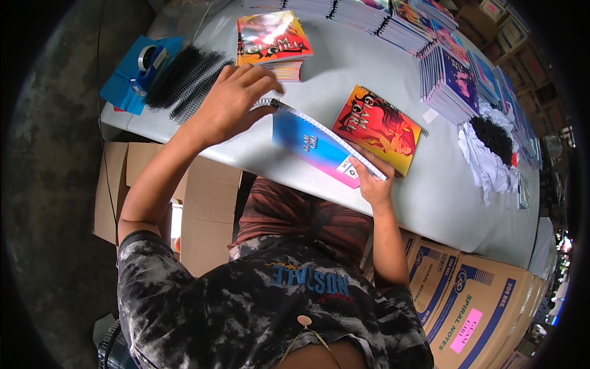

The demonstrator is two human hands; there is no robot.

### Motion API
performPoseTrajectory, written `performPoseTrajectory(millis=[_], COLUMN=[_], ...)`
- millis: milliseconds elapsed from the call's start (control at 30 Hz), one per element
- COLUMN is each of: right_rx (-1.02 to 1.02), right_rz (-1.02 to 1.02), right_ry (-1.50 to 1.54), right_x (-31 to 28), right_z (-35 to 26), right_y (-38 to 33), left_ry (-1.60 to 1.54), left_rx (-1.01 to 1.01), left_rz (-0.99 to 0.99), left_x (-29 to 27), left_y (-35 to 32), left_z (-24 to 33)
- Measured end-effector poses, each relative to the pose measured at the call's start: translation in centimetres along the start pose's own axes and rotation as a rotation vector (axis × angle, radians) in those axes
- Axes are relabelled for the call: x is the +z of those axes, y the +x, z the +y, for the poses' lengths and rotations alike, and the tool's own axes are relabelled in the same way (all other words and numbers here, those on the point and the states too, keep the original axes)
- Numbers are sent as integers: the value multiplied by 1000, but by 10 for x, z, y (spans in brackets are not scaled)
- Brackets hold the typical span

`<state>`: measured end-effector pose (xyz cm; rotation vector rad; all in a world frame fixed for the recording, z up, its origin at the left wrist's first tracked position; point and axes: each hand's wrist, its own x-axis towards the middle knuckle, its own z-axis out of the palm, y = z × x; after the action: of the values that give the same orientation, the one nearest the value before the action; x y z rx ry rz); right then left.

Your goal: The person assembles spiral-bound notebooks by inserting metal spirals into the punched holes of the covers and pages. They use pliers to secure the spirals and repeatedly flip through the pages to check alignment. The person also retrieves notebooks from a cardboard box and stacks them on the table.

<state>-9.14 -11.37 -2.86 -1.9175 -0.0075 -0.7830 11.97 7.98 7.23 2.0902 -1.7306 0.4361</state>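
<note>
My right hand (pixel 375 183) grips the lower right end of a blue and pink notebook (pixel 307 144), thumb on its cover and fingers behind. The notebook is held tilted above the table's front edge, its row of punched holes facing up. At its upper left end, a black spiral coil (pixel 267 102) lies between the thumb and bent fingers of my left hand (pixel 236 98). A red and yellow spiral notebook (pixel 378 132) lies flat just behind. Several loose black coils (pixel 187 83) lie in a heap beside my left hand.
A short stack of red and yellow notebooks (pixel 273 37) stands at the back. Beside the coils, a tape dispenser (pixel 147 64) sits on a blue sheet (pixel 117 86). Notebook stacks (pixel 448 80) and crumpled white cloth (pixel 479 160) are at right. Cardboard boxes (pixel 485 307) stand below.
</note>
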Motion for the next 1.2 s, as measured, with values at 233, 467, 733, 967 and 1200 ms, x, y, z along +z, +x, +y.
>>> performPoseTrajectory(millis=[233, 467, 733, 967, 1200], right_rx=[-190, 119, 73, 53, -199], right_rz=[45, 40, 32, 10, 60], right_ry=[-107, 133, 71, -53, -177], right_x=[5, 6, 2, 4, 11], right_z=[2, -7, -3, -9, -6], right_y=[-4, -5, -6, -6, -13], left_ry=[61, -554, -644, -385, 293], left_rx=[29, -214, -306, -30, 28], left_rz=[136, -470, -672, -374, 102], left_x=[0, -8, -20, -7, 14], left_y=[3, 8, 27, 22, 3], left_z=[14, -22, -27, -17, 13])
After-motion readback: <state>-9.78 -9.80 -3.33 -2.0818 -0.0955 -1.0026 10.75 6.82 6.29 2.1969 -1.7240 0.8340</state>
